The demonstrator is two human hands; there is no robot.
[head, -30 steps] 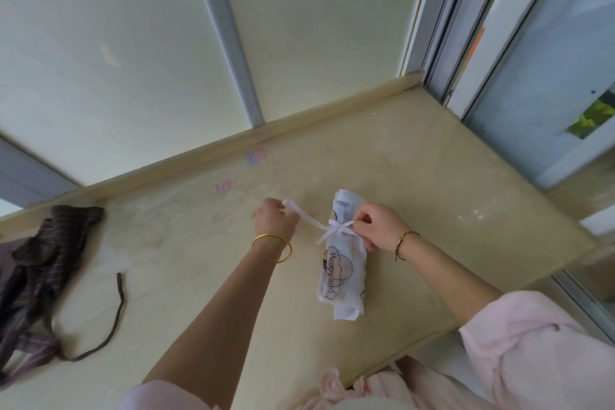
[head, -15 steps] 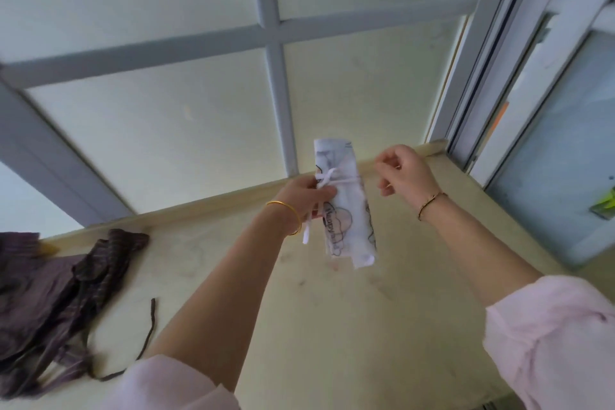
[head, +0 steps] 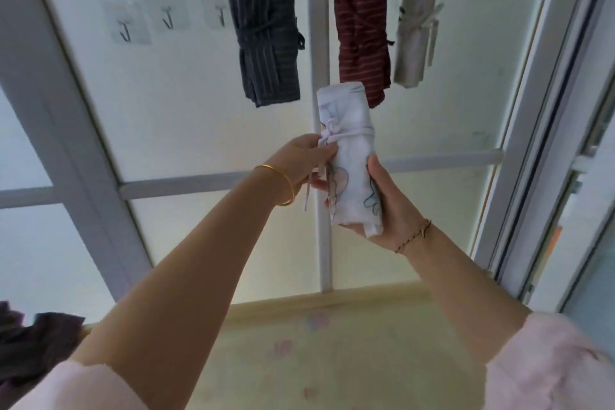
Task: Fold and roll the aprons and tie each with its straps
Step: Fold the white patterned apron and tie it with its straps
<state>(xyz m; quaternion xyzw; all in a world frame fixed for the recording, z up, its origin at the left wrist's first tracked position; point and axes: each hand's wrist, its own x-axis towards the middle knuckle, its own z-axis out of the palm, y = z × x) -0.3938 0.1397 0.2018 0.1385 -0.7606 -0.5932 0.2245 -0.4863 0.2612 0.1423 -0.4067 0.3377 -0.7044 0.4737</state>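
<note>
Raised off the counter (head: 349,336), tied roll (head: 349,156) gripped by right hand (head: 391,210), left hand (head: 299,160) pinching its strap (head: 354,134); three hung rolls (head: 266,40) (head: 362,33) (head: 416,30), one apron (head: 36,343) left.

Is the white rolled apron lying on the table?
No, the left hand and right hand hold the white rolled apron in the air.

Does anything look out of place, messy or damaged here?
Nothing damaged. A dark apron lies crumpled at the counter's left end, unlike the black roll, maroon roll and beige roll hung on the wall. The white roll, in left hand and right hand, is tied; one strap end dangles.
</note>
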